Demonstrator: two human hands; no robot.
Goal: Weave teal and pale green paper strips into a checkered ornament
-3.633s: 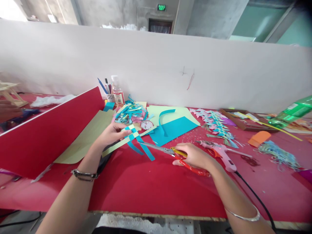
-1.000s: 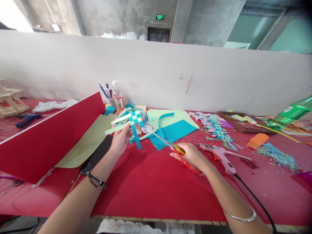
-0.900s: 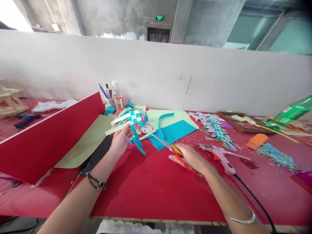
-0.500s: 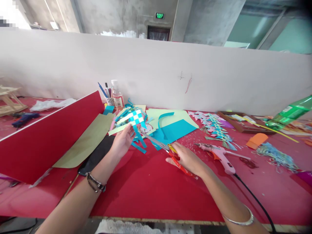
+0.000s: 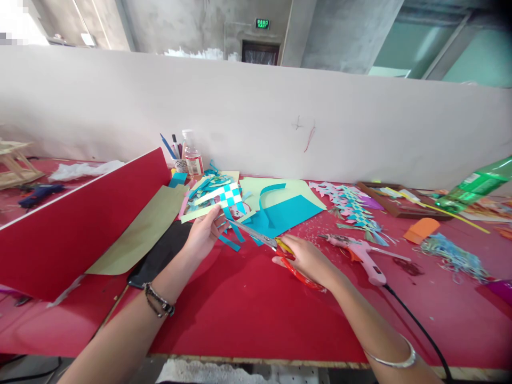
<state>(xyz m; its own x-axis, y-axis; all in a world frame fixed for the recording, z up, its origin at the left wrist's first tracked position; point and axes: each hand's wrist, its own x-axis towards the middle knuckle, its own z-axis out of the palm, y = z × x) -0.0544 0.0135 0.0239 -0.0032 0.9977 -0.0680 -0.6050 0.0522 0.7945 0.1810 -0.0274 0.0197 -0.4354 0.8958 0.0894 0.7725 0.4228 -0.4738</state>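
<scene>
My left hand [image 5: 205, 232] pinches a small woven piece of blue and pale yellow paper strips [image 5: 230, 196], with loose strip ends sticking out on several sides. In my right hand [image 5: 306, 258] is a pair of scissors [image 5: 260, 236] with red and yellow handles. The blades point left toward the blue strips below the weave, close to my left fingers; whether they touch paper I cannot tell. Behind the weave lies a heap of cut paper strips [image 5: 210, 184]. A blue paper sheet [image 5: 294, 215] and a curved blue strip [image 5: 264, 205] lie on a pale yellow sheet [image 5: 296, 188].
A pink glue gun [image 5: 360, 256] with a black cord lies at the right, near finished woven paper fish-like pieces [image 5: 358, 208]. A red board [image 5: 88, 224] stands at the left beside a dark phone-like object [image 5: 160, 256]. A bottle [image 5: 192, 157] stands at the back.
My left hand has shifted slightly right and down with the woven paper, bringing it nearer the scissors. My right hand and the scissors have hardly moved.
</scene>
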